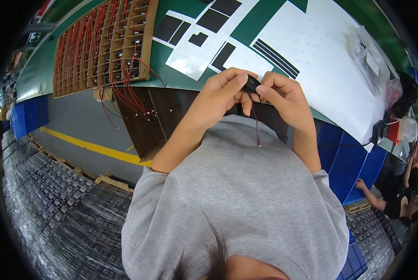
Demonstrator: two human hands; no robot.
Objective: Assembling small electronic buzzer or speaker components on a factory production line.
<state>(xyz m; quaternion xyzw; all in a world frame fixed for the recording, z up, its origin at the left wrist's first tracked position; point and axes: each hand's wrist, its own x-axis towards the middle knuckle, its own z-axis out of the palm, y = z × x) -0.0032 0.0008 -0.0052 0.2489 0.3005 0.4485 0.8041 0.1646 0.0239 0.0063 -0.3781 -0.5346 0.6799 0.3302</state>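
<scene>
Between my two hands is a small black oval part [251, 84] with a thin red wire [256, 122] hanging from it, ending in a small white plug. My left hand [225, 93] pinches it with thumb and fingers from the left. From the right, my right hand [283, 95] closes its thumb and fingers on the part's other side. Both hands are just above the near edge of the green table. Below them lies a sheet with black adhesive strips [276, 58]. The part's underside is hidden by my fingers.
A divided cardboard box [101, 46] of black parts with red wires stands at the left, wires draping over its edge. White sheets with black patches [190, 60] lie ahead. Plastic bags [370, 60] sit at the right. Blue bins [344, 154] and another person's arm [371, 195] are lower right.
</scene>
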